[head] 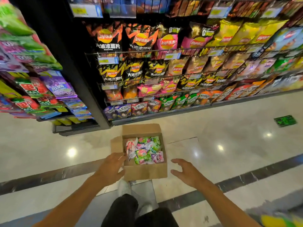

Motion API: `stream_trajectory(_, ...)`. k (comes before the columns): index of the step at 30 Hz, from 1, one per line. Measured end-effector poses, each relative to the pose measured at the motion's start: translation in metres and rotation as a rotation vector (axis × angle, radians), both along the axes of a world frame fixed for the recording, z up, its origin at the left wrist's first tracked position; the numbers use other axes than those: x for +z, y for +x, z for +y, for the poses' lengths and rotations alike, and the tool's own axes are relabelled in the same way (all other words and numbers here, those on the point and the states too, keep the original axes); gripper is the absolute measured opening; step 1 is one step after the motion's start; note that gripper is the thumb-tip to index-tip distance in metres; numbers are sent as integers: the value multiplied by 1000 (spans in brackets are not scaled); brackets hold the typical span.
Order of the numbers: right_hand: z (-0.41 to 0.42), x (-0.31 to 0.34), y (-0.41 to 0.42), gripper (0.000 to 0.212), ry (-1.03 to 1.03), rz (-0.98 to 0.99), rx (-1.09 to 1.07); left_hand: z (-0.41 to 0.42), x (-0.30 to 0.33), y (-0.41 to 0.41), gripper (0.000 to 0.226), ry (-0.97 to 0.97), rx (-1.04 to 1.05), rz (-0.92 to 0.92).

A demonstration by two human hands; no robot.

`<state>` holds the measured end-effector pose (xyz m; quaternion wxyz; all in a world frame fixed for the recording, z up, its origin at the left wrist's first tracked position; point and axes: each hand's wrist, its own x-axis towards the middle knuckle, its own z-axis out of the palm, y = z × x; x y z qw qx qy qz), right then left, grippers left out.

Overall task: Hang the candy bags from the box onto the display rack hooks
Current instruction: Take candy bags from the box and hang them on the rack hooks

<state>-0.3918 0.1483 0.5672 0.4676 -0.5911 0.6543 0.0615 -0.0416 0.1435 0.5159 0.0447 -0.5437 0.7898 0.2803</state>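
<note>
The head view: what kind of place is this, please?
Most likely a supermarket snack aisle. Shelves of crisp bags carry price labels, candy bags hang on a display rack at the left, and an open cardboard box of stock sits on the polished floor.

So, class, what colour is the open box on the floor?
Plain brown cardboard box, seen best from the head view.

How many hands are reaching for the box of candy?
2. The left hand is at the left edge of the cardboard box, fingers by the candy bags. The right hand hovers open just right of the box, touching nothing.
</note>
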Motion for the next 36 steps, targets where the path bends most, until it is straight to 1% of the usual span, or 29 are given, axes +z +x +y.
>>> stream_trajectory(3,-28,-54,4,45,34,-13,-19,-19,-51,1,53,24,17,-4)
stream_trajectory(6,-62,-141,8,39,80,-31,-16,-40,-127,-1,45,-15,30,-9)
stream_trajectory(7,-74,-177,11,41,87,-41,-4,-46,-154,-3,45,21,20,-30)
stream_trajectory(9,-98,-249,17,44,112,-67,11,-57,-217,-7,50,33,20,-35)
stream_trajectory(11,-118,-330,21,43,137,-121,-17,-69,-288,-13,67,-11,7,-35)
stream_trajectory(12,-126,-374,20,44,144,-136,-28,-75,-322,-17,67,-1,-13,-53)
stream_trajectory(14,-137,-473,12,57,169,-126,-16,-89,-387,-24,52,-2,-42,-40)
stream_trajectory(15,-143,-514,11,63,187,-112,-4,-95,-419,-25,53,38,-44,-52)
stream_trajectory(16,-151,-539,19,65,191,-96,-2,-102,-448,-28,57,60,-62,-70)
stream_trajectory(17,-158,-563,26,60,187,-79,-4,-109,-477,-31,57,49,-95,-97)
stream_trajectory(18,-164,-585,33,49,185,-65,5,-116,-503,-34,54,27,-128,-113)
stream_trajectory(19,-171,-606,38,33,177,-31,47,-123,-529,-37,51,37,-139,-100)
stream_trajectory(20,-177,-628,42,24,155,9,113,-130,-555,-39,51,28,-136,-100)
stream_trajectory(22,-187,-667,49,47,126,73,214,-147,-598,-41,57,10,-153,-110)
stream_trajectory(23,-189,-688,49,55,115,83,240,-154,-617,-42,58,8,-171,-104)
stream_trajectory(25,-190,-723,49,60,133,83,274,-165,-643,-45,57,-19,-232,-68)
stream_trajectory(27,-187,-748,47,61,106,79,317,-169,-663,-43,57,-101,-321,-80)
stream_trajectory(29,-187,-764,46,54,58,53,303,-167,-676,-40,60,-177,-397,-113)
stream_trajectory(31,-187,-772,43,37,34,-1,225,-162,-681,-39,61,-121,-438,-149)
stream_trajectory(32,-187,-772,42,33,42,-27,213,-159,-679,-38,60,-87,-441,-149)
stream_trajectory(35,-190,-760,46,30,110,-84,260,-149,-670,-37,60,2,-333,-69)
stream_trajectory(36,-192,-756,47,24,130,-110,260,-146,-670,-37,62,62,-277,-29)
